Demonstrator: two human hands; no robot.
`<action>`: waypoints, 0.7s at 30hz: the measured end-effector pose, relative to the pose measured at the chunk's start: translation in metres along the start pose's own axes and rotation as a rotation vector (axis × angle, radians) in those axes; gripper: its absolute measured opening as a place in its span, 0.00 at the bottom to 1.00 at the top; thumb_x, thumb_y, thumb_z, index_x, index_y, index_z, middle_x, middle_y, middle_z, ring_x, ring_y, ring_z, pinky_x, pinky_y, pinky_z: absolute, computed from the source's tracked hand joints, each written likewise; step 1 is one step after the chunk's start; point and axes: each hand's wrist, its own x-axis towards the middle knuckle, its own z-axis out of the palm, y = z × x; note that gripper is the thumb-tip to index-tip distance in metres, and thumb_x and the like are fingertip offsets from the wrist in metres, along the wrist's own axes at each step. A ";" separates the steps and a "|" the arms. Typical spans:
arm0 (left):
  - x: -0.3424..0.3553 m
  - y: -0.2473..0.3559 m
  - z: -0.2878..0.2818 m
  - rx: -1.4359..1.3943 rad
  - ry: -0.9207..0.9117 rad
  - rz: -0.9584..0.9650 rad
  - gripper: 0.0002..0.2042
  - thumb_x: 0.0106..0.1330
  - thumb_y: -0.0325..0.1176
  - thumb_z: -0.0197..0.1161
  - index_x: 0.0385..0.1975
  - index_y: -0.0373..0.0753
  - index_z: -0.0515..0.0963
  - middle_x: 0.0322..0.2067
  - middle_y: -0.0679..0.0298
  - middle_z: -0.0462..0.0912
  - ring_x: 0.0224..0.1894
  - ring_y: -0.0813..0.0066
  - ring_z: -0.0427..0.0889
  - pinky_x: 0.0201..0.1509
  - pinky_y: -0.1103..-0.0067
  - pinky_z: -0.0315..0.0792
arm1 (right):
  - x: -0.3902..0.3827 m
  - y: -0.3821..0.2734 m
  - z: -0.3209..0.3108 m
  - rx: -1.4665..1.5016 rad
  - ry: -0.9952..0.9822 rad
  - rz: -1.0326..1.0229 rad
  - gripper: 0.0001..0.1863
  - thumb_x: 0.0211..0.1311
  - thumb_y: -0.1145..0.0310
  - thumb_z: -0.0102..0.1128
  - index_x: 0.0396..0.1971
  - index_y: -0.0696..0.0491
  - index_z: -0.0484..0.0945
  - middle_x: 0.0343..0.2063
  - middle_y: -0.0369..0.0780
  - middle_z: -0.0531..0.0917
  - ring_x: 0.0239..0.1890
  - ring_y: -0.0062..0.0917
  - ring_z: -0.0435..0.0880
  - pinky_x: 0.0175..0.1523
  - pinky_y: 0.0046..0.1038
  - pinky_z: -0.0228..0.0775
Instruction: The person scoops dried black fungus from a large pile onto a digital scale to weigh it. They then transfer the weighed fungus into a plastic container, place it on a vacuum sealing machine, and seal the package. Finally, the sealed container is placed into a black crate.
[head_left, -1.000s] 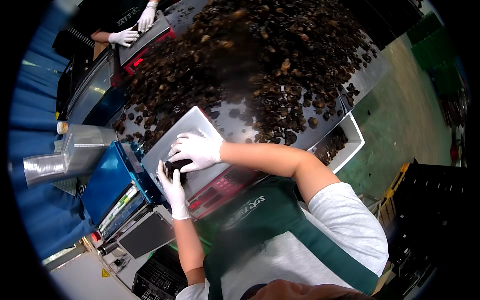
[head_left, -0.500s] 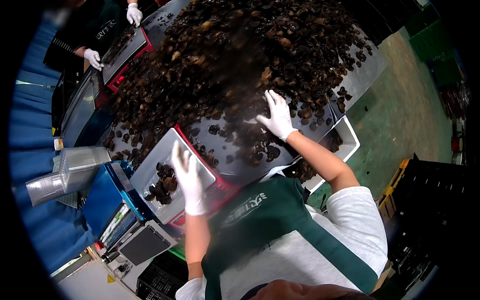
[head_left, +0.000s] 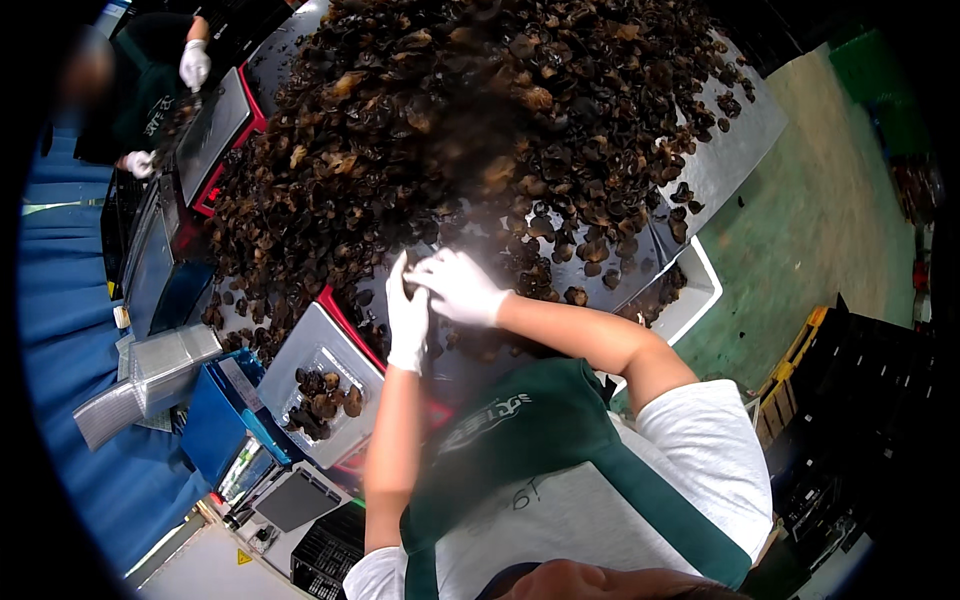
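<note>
Mushrooms, dark brown and dried, lie in a great heap (head_left: 480, 130) across the grey metal tabletop (head_left: 740, 150); both white-gloved hands meet at its near edge, left hand (head_left: 407, 315) and right hand (head_left: 460, 287) with fingers curled, whether pinching a piece I cannot tell; picking small, clean pieces would serve best; a clear plastic tray (head_left: 320, 385) on the red-rimmed scale, partly filled, sits just left.

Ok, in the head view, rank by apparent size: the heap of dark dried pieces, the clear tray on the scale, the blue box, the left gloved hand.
1. Heap of dark dried pieces, by far the largest.
2. Clear tray and blue box: look alike, the box partly hidden, so not ranked apart.
3. Left gloved hand, smallest.
</note>
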 end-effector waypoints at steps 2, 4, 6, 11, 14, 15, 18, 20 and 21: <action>-0.029 0.009 -0.002 0.149 0.038 0.076 0.31 0.59 0.17 0.55 0.66 0.38 0.65 0.55 0.56 0.69 0.58 0.65 0.71 0.65 0.73 0.66 | -0.013 -0.003 -0.027 0.135 -0.071 -0.101 0.25 0.54 0.60 0.64 0.54 0.47 0.78 0.50 0.38 0.78 0.50 0.35 0.76 0.58 0.36 0.66; -0.053 0.016 -0.006 0.118 0.048 0.029 0.31 0.60 0.16 0.54 0.67 0.38 0.64 0.64 0.58 0.67 0.66 0.65 0.65 0.71 0.74 0.58 | -0.013 0.018 -0.042 0.281 0.031 -0.192 0.21 0.55 0.61 0.63 0.51 0.48 0.80 0.49 0.40 0.80 0.45 0.36 0.79 0.55 0.37 0.71; -0.058 0.014 -0.010 0.152 0.085 0.077 0.32 0.59 0.15 0.52 0.68 0.38 0.62 0.65 0.58 0.65 0.68 0.65 0.63 0.72 0.74 0.55 | -0.005 0.044 -0.073 -0.063 0.433 -0.150 0.17 0.55 0.64 0.63 0.45 0.49 0.82 0.47 0.41 0.82 0.41 0.36 0.81 0.51 0.37 0.75; -0.059 0.018 -0.015 0.066 0.210 -0.064 0.33 0.58 0.18 0.52 0.68 0.40 0.62 0.66 0.57 0.59 0.68 0.64 0.61 0.71 0.71 0.57 | 0.006 0.092 -0.115 -0.342 0.406 0.287 0.13 0.56 0.70 0.63 0.43 0.47 0.82 0.36 0.37 0.82 0.41 0.35 0.82 0.46 0.33 0.74; -0.055 0.003 -0.019 -0.052 0.268 -0.161 0.33 0.58 0.19 0.54 0.68 0.42 0.62 0.66 0.58 0.58 0.68 0.64 0.61 0.71 0.71 0.57 | -0.002 0.077 -0.121 -0.141 0.387 0.310 0.08 0.58 0.72 0.63 0.38 0.50 0.82 0.35 0.38 0.81 0.37 0.34 0.82 0.41 0.29 0.75; -0.055 -0.003 -0.022 -0.081 0.270 -0.186 0.33 0.58 0.20 0.56 0.68 0.42 0.63 0.67 0.57 0.58 0.70 0.62 0.59 0.72 0.70 0.56 | -0.011 0.067 -0.130 -0.050 0.336 0.295 0.07 0.58 0.73 0.63 0.38 0.51 0.82 0.35 0.38 0.81 0.36 0.31 0.82 0.41 0.27 0.74; -0.061 -0.021 -0.022 0.019 0.285 -0.203 0.34 0.58 0.21 0.58 0.69 0.42 0.61 0.67 0.54 0.57 0.70 0.60 0.57 0.72 0.68 0.55 | -0.052 0.058 -0.175 0.441 -0.098 0.419 0.07 0.62 0.70 0.64 0.34 0.58 0.80 0.34 0.36 0.82 0.36 0.20 0.79 0.44 0.25 0.73; -0.065 -0.025 -0.018 0.061 0.305 -0.199 0.37 0.57 0.25 0.62 0.70 0.41 0.58 0.67 0.51 0.57 0.71 0.57 0.56 0.73 0.68 0.54 | -0.082 0.052 -0.213 0.498 -0.414 0.462 0.10 0.61 0.68 0.66 0.38 0.57 0.84 0.34 0.36 0.83 0.37 0.21 0.80 0.48 0.26 0.74; -0.067 -0.025 -0.016 0.085 0.323 -0.198 0.38 0.56 0.26 0.64 0.70 0.41 0.57 0.67 0.50 0.56 0.71 0.56 0.56 0.73 0.67 0.54 | -0.092 0.048 -0.225 0.420 -0.460 0.528 0.12 0.60 0.68 0.66 0.43 0.55 0.84 0.34 0.36 0.82 0.38 0.22 0.80 0.49 0.26 0.73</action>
